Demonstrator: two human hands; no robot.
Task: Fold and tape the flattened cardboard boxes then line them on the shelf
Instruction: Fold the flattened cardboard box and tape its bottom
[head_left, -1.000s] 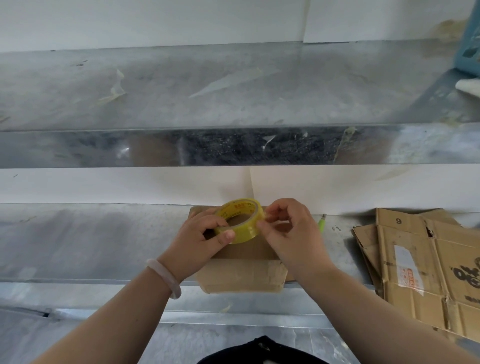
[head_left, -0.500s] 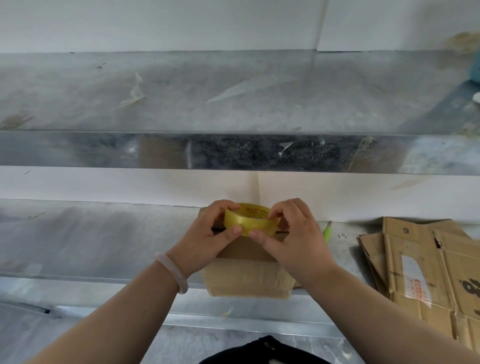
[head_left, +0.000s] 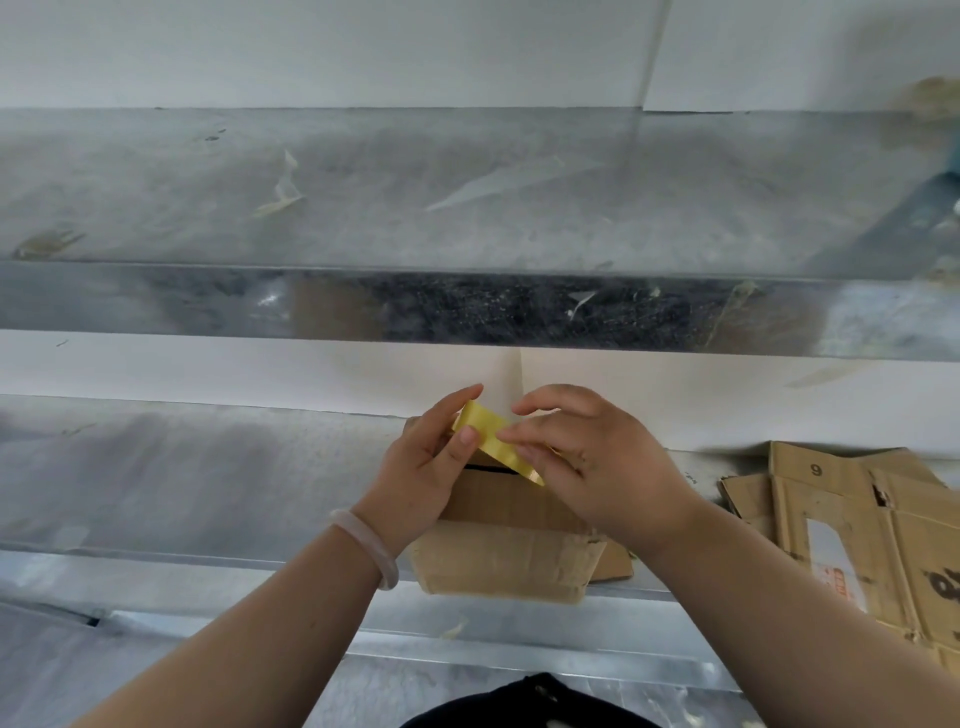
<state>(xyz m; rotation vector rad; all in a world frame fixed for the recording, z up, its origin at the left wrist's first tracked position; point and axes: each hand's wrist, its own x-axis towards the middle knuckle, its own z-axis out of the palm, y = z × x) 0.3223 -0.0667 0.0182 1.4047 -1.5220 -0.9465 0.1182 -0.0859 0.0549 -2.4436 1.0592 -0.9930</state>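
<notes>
1. White wall panels back two shiny metal shelves. The upper shelf (head_left: 519, 228) has scraps of old tape (head_left: 283, 192) stuck to its top, and its front lip gives a dim reflection.
2. On the lower shelf (head_left: 182, 478), a brown cardboard box (head_left: 509, 561) sits at the front edge, directly under both hands. A dark slit shows across its top.
3. The yellow tape roll (head_left: 488, 439) is held just above the top of the box, tilted so its band runs down to the right.
4. The left hand (head_left: 426, 478) grips the roll, with its thumb pressed on the outer band and its fingers wrapped round the far side.
5. The right hand (head_left: 597, 467) is curled over the right part of the roll, its thumb and forefinger pinching at the band. Whether a loose end has been lifted cannot be told.
6. A stack of flattened boxes (head_left: 857, 530) lies on the same shelf to the right, apart from the box. A printed 9 shows on the top sheet.
7. A pale bracelet (head_left: 371, 545) circles the left wrist, and a dark garment (head_left: 535, 701) shows at the bottom edge of the view.
</notes>
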